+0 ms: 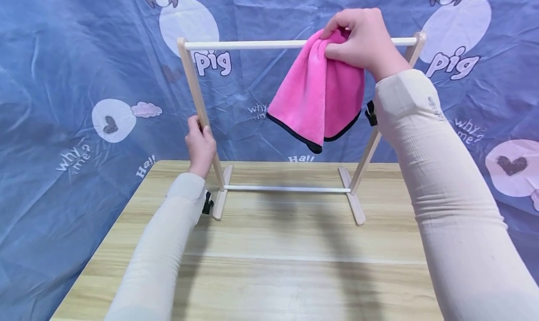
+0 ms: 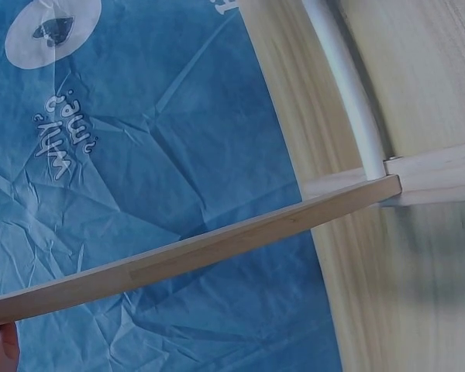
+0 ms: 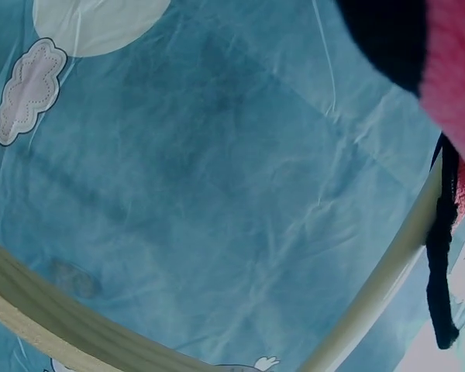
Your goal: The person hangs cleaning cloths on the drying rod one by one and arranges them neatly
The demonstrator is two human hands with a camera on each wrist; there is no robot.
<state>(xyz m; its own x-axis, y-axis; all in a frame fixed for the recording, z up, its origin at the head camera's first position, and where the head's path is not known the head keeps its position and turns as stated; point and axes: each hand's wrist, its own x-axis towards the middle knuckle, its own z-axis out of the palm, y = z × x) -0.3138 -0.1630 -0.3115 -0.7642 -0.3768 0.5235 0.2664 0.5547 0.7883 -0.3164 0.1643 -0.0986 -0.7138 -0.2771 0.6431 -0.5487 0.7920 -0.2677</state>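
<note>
A pink cloth point(image 1: 309, 94) with black edging hangs from my right hand point(image 1: 364, 42), pinched between thumb and fingers at its gathered top. It covers part of the rack's white top bar point(image 1: 248, 45); whether any of it lies behind the bar I cannot tell. In the right wrist view the cloth point(image 3: 459, 101) shows at the right edge, its black trim crossing in front of the bar point(image 3: 372, 298). My left hand point(image 1: 200, 145) grips the left wooden post point(image 1: 195, 89) of the rack about midway up. Only a bit of that hand point(image 2: 6, 347) enters the left wrist view.
The rack stands on two wooden feet point(image 1: 353, 204) on a light wood table point(image 1: 269, 265). A white lower rod point(image 1: 286, 189) joins its posts. Behind hangs a blue printed curtain point(image 1: 126, 73). The right post point(image 1: 366, 159) is partly hidden by my right arm.
</note>
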